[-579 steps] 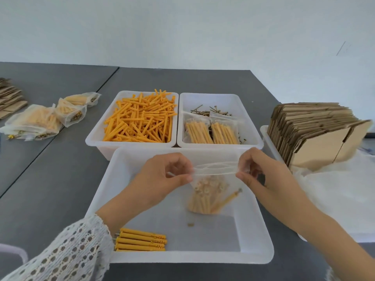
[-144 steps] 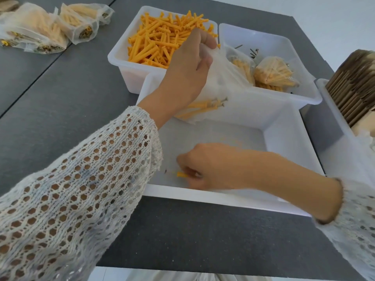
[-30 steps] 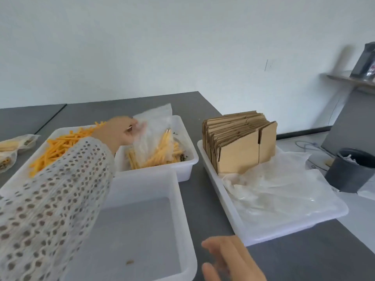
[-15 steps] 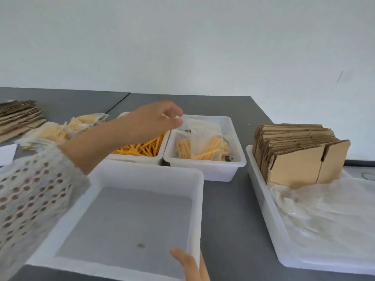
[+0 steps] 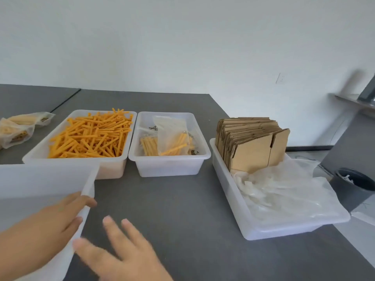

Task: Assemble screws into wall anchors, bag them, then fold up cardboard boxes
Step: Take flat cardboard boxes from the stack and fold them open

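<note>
Grip state first: left hand point(image 5: 46, 226) lies against the right rim and wall of the near white tray point(image 5: 40, 183), fingers fairly straight over the edge, touching or pushing it; can't tell if any finger hooks under. Right hand point(image 5: 121, 252) hangs over the grey tabletop point(image 5: 172, 203) just beside that tray, fingers spread, nothing in it, motion-blurred

Outward from there:
- bin of loose orange wall anchors point(image 5: 89, 136) behind the near tray, heaped
- next bin to its right holds bagged anchor sets point(image 5: 172, 138), one clear bag standing on top, plus a few loose dark screws point(image 5: 193, 152)
- long tray on the right holds flat cardboard box blanks point(image 5: 249, 142) stood on edge at its far end, loose clear plastic bags point(image 5: 284, 191) piled in front of them
- more filled bags point(image 5: 18, 128) far left on the tabletop

Judgement: bagging looks wrapped up for now, cardboard is likely next. Blanks should be light and stiff across the panel, weak along the creases. Take one by its top edge with thumb and fingers on opposite faces, lift straight up out of the pack so neighbours don't drag along. Pack leans slightly, may topple once loosened. Clear bags in front are slippery and limp; keep the wrist above them. Near tray is light, smooth plastic and will slide easily if nudged
</note>
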`<state>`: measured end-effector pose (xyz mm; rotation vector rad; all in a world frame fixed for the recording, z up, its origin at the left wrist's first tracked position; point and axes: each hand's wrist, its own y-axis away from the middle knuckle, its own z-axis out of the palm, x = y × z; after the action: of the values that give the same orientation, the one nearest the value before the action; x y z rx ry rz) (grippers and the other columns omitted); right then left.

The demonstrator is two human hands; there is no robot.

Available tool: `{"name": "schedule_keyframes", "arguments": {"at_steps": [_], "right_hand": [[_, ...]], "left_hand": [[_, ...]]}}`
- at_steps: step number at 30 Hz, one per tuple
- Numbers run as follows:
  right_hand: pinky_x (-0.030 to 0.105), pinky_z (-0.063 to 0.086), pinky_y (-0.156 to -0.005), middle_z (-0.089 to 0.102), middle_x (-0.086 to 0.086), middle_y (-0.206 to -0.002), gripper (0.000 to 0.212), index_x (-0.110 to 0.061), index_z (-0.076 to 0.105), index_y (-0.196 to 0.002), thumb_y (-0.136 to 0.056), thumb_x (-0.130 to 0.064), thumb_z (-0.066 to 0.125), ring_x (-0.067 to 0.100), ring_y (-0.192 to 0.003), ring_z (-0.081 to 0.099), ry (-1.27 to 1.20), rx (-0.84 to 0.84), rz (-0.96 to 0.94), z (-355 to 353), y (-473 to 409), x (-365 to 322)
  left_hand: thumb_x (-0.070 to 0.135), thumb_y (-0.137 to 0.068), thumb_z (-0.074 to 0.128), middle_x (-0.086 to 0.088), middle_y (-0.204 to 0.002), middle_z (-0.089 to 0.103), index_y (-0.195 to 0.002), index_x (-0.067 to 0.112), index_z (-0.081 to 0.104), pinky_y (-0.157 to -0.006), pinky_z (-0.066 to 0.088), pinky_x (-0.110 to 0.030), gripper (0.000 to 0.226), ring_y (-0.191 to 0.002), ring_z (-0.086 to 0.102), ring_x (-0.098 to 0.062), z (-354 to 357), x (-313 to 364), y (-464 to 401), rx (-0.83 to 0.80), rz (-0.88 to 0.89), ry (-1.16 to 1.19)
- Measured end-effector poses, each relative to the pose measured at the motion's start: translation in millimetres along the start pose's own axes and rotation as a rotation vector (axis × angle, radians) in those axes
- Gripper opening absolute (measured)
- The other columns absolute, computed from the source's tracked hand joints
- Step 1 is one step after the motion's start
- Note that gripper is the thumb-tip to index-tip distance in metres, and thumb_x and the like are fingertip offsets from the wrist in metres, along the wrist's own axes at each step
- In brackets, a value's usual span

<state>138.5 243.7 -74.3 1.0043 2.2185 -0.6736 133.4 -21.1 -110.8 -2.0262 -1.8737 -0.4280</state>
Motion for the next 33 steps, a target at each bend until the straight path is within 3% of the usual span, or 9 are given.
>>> {"name": "schedule_keyframes", "arguments": {"at_steps": [3,6,11,16,20,23,28,30,33], "right_hand": [[0.021,0.006,-0.119,0.005,-0.021,-0.162,0.060,-0.055,0.023,-0.147,-0.097,-0.024,0.036,0.004,-0.149,-0.001,0.191,0.099,-0.120,-62,30,-5],[0.009,0.006,-0.113,0.018,-0.009,-0.162,0.056,-0.038,0.033,-0.150,-0.101,-0.014,0.043,0.008,-0.147,0.012,0.414,0.369,-0.010,-130,24,22],[0.042,0.014,-0.119,0.012,-0.002,-0.164,0.062,-0.034,0.026,-0.153,-0.099,-0.007,0.043,0.024,-0.148,0.009,0.761,0.232,0.274,-196,6,88],[0.043,0.024,-0.117,0.031,0.000,-0.158,0.062,-0.029,0.037,-0.149,-0.095,-0.005,0.053,0.023,-0.146,0.022,0.775,0.228,0.202,-195,13,112],[0.044,0.041,-0.099,0.061,0.006,-0.118,0.032,-0.010,0.063,-0.114,-0.085,0.003,0.059,0.031,-0.115,0.052,0.838,0.331,0.109,-198,13,118],[0.043,0.040,-0.083,0.056,0.005,-0.091,0.014,-0.005,0.057,-0.090,-0.083,0.006,0.058,0.031,-0.090,0.050,0.955,0.349,0.081,-210,10,115],[0.037,0.030,-0.066,0.054,0.012,-0.080,0.014,-0.005,0.051,-0.097,-0.088,0.000,0.042,0.032,-0.073,0.047,0.836,0.708,0.070,-255,9,85],[0.033,0.029,-0.063,0.052,0.003,-0.083,0.019,-0.001,0.048,-0.106,-0.090,-0.006,0.040,0.018,-0.072,0.042,0.685,0.924,-0.049,-270,11,57],[0.012,0.036,-0.072,0.054,0.003,-0.089,0.031,0.011,0.048,-0.116,-0.098,-0.013,0.038,0.008,-0.082,0.044,0.544,1.162,-0.191,-267,16,24]], "left_hand": [[-0.004,-0.078,0.063,0.002,-0.116,0.063,-0.098,0.044,0.048,-0.064,0.042,-0.030,0.055,-0.068,0.052,-0.007,4,-27,-20,0.084,-0.136,-0.123],[-0.010,-0.077,0.065,-0.008,-0.118,0.064,-0.111,0.043,0.050,-0.072,0.050,-0.043,0.065,-0.078,0.059,-0.021,13,-43,-30,0.119,-0.102,-0.069],[-0.018,-0.070,0.073,-0.025,-0.124,0.059,-0.114,0.031,0.053,-0.083,0.049,-0.065,0.070,-0.094,0.062,-0.048,30,-62,-45,0.159,-0.106,-0.140],[0.015,-0.077,0.078,-0.031,-0.142,0.042,-0.131,0.010,0.056,-0.091,0.040,-0.073,0.058,-0.116,0.047,-0.059,15,-21,-44,0.271,-0.083,-0.300],[0.051,-0.087,0.048,-0.015,-0.152,0.039,-0.131,0.027,0.053,-0.094,0.043,-0.064,0.051,-0.126,0.048,-0.045,-6,57,-22,0.251,-0.020,-0.157],[0.064,-0.080,0.031,0.007,-0.161,0.019,-0.139,0.046,0.039,-0.109,0.036,-0.050,0.062,-0.142,0.034,-0.025,-9,99,-5,0.115,0.042,-0.040],[0.070,-0.078,0.023,0.049,-0.140,-0.019,-0.128,0.069,0.015,-0.119,0.021,-0.032,0.050,-0.145,0.005,0.003,-8,123,1,-0.026,0.193,0.059],[0.068,-0.082,0.029,0.051,-0.142,-0.016,-0.130,0.073,0.012,-0.116,0.029,-0.032,0.050,-0.144,0.006,0.009,-7,130,2,0.021,0.236,0.124],[0.067,-0.091,0.040,0.048,-0.149,0.008,-0.137,0.070,0.013,-0.086,0.046,-0.015,0.054,-0.133,0.015,0.026,-2,142,-2,0.204,0.322,0.306]]}}
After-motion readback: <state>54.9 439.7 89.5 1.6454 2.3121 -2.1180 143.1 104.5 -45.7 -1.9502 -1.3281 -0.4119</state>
